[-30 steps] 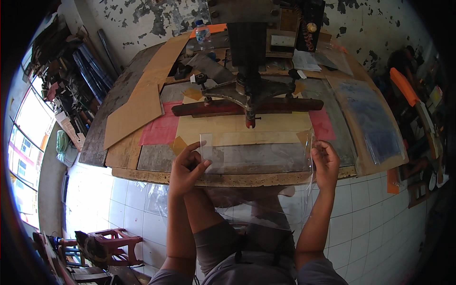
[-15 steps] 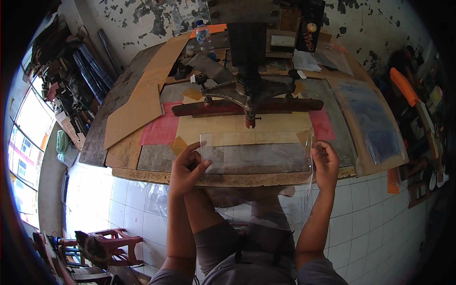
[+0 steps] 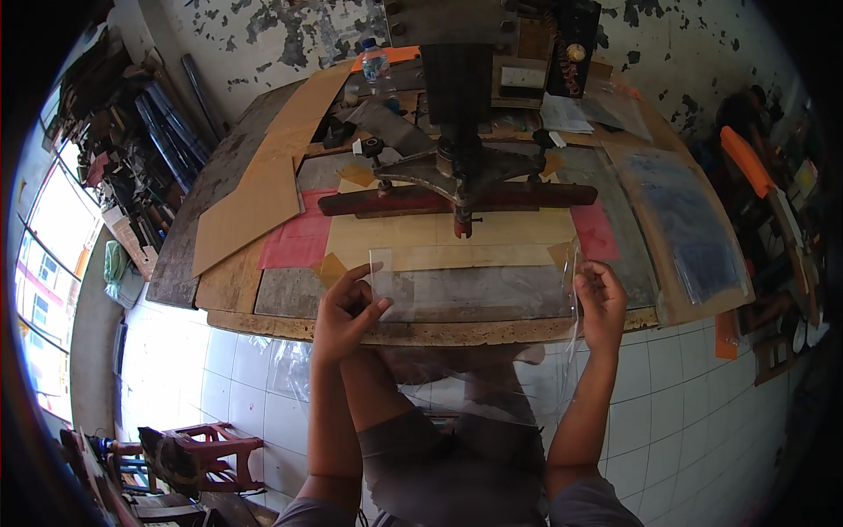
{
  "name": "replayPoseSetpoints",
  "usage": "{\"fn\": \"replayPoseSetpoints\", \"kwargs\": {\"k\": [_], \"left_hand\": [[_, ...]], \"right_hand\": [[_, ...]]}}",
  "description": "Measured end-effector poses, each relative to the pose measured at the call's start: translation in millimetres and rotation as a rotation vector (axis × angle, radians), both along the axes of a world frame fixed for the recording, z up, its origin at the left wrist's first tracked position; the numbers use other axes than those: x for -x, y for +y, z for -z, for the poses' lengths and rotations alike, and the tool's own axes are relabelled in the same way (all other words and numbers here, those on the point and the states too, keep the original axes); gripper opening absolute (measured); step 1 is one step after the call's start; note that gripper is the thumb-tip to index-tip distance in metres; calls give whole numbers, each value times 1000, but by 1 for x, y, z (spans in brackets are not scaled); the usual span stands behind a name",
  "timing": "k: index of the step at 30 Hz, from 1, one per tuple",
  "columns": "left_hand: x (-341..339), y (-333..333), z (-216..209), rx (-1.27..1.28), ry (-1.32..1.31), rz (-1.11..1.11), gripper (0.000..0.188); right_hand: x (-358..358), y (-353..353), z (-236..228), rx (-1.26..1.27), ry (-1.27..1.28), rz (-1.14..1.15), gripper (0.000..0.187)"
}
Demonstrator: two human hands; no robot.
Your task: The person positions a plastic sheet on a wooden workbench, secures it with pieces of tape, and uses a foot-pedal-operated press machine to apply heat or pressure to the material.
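A clear plastic sheet (image 3: 479, 303) is stretched between my two hands over the table's near edge, and its lower part hangs toward my lap. My left hand (image 3: 347, 316) pinches its left edge between thumb and fingers. At the opposite edge, my right hand (image 3: 601, 303) is closed on the sheet, fingers curled. Beyond the sheet, a press head with a long dark red bar (image 3: 509, 198) stands above a pale yellow sheet (image 3: 430, 230) on the press bed. Pink pieces (image 3: 294, 233) lie at both sides of the yellow sheet.
Brown board (image 3: 250, 211) covers the table's left side. A stack of clear sheets (image 3: 694, 228) lies on the right. At the back stand a water bottle (image 3: 375, 63) and a control box (image 3: 575, 48). A red stool (image 3: 215, 452) is on the floor at left. Another person (image 3: 746, 114) is far right.
Almost nothing differs. Both hands and the plastic sheet keep their places; only my torso at the bottom has shifted slightly.
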State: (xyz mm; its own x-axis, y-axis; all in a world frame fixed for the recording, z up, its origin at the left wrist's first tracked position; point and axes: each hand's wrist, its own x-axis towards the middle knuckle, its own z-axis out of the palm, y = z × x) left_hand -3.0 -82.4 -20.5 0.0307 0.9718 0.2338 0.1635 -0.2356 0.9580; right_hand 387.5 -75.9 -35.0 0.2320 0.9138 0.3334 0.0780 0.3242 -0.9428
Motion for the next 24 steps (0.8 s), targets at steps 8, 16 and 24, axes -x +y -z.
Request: {"fn": "replayPoseSetpoints", "kwargs": {"k": [8,16,24], "left_hand": [[6,2,6,-5,31,72,63],[-2,-1,-1,-3,-8,29,58],[-1,-2,-2,20,22,12,55]], "right_hand": [[-1,0,-1,-12,-9,-1,30],[-2,1,2,-3,2,-5,28],[-2,-1,0,25,25,-20,27]]}}
